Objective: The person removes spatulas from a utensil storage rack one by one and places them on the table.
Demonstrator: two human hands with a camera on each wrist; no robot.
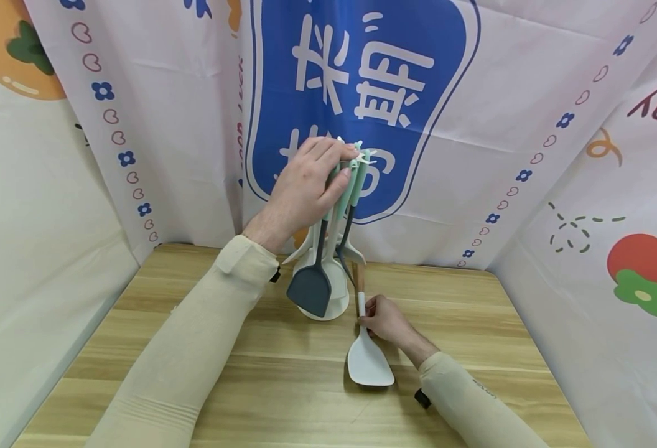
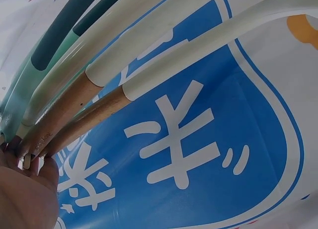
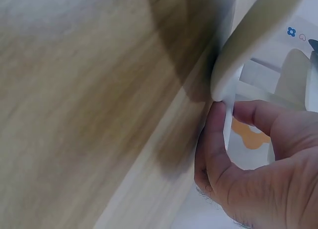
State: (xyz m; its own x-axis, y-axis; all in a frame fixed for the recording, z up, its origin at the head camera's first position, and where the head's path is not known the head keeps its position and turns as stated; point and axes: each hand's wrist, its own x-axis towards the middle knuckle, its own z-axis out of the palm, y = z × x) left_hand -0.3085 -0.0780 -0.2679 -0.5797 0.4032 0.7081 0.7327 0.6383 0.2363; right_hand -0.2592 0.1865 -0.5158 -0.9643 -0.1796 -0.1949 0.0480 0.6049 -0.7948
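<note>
My left hand (image 1: 306, 183) grips the top of a utensil stand (image 1: 334, 312), its thumb against the green handles (image 1: 358, 180). Several utensils hang there, among them a dark grey turner (image 1: 310, 290) and pale ones behind it. In the left wrist view, fingertips touch the ends of wooden handles (image 2: 64, 106) with pale necks. Right of the stand base, my right hand (image 1: 389, 322) pinches a white spatula (image 1: 369, 364) at its neck. Its blade points toward me and its wooden handle points to the back. I cannot tell whether it touches the table.
The wood-grain table (image 1: 261, 398) ends at a printed cloth backdrop (image 1: 194, 155) close behind the stand. More cloth hangs at the left (image 1: 54, 249) and right (image 1: 597, 323). The spatula casts a shadow on the tabletop.
</note>
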